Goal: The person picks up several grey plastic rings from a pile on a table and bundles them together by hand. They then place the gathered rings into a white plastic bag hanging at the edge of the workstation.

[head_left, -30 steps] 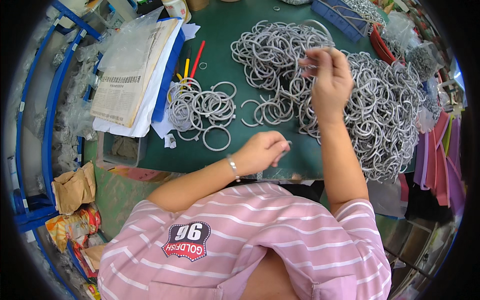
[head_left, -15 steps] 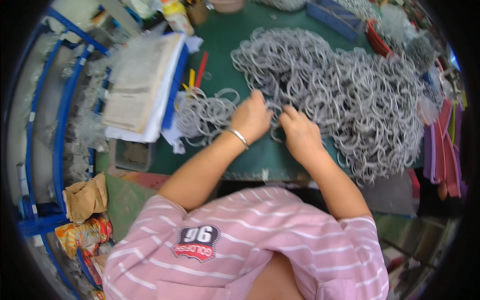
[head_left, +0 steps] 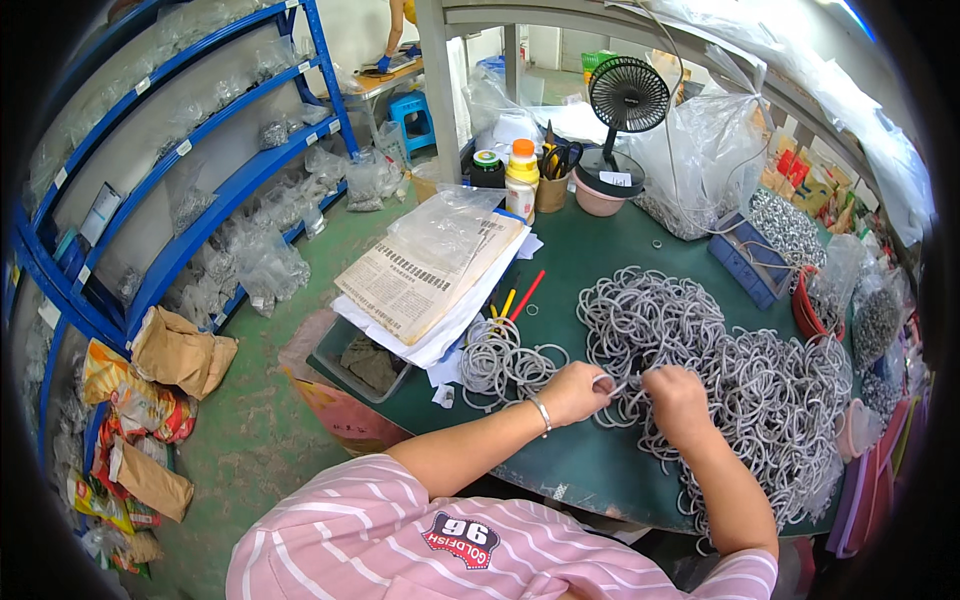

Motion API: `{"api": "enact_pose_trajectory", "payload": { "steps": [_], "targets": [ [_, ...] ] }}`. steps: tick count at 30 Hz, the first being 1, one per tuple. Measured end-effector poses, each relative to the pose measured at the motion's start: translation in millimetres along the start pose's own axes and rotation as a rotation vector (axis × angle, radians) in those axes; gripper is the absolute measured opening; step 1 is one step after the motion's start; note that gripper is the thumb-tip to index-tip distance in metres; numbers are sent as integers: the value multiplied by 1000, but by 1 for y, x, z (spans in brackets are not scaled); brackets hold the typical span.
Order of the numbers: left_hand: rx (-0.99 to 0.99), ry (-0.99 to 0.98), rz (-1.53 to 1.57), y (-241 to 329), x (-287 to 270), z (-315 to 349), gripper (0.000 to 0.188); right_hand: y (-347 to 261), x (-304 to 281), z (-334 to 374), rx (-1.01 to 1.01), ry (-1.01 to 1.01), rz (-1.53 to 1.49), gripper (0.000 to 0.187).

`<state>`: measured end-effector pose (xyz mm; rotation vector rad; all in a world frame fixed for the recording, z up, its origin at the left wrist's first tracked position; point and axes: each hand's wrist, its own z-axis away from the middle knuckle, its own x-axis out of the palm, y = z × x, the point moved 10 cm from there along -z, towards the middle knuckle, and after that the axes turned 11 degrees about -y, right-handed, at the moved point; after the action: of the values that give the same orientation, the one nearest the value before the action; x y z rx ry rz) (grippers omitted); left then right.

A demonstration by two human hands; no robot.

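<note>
My left hand (head_left: 577, 394), with a silver bracelet on its wrist, is closed in a pinch on a grey ring (head_left: 626, 385) at the near left edge of a big pile. My right hand (head_left: 678, 398) is also closed, its fingertips meeting at the other side of that ring; its fingers partly hide what they grip. The large pile of grey rings (head_left: 765, 405) spreads beyond and to the right of both hands. Left of my left hand lies a smaller heap of grey rings (head_left: 500, 365).
Newspaper (head_left: 410, 280) covers a stack at the table's left, above a plastic tub (head_left: 365, 365). Red and yellow sticks (head_left: 528, 295) lie near the small heap. Farther back stand a bottle (head_left: 522, 180), a black fan (head_left: 628, 95) and a blue bin (head_left: 745, 260). Blue shelving (head_left: 230, 190) stands left.
The view has tilted up and left, bringing the fan, shelves and a person at a far table into sight. My hands stay close together at the pile's edge.
</note>
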<state>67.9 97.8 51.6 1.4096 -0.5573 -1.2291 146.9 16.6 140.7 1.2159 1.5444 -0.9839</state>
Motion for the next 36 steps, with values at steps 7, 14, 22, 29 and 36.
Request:
{"api": "enact_pose_trajectory", "payload": {
  "steps": [7, 14, 22, 29, 36],
  "targets": [
    [108, 189, -96, -2, -10, 22, 14, 67, 10, -9, 437, 49, -310, 12],
    [-37, -41, -103, -17, 8, 26, 20, 5, 5, -27, 21, -9, 1, 11],
    [323, 297, -717, 14, 25, 26, 18, -14, 11, -25, -10, -249, 101, 9],
    [109, 123, -896, 0, 37, 6, 20, 17, 13, -17, 83, -185, 116, 21],
    [210, 125, -823, -14, 41, 17, 11, 27, -5, -12, 150, 74, 95, 24]
  ]
}}
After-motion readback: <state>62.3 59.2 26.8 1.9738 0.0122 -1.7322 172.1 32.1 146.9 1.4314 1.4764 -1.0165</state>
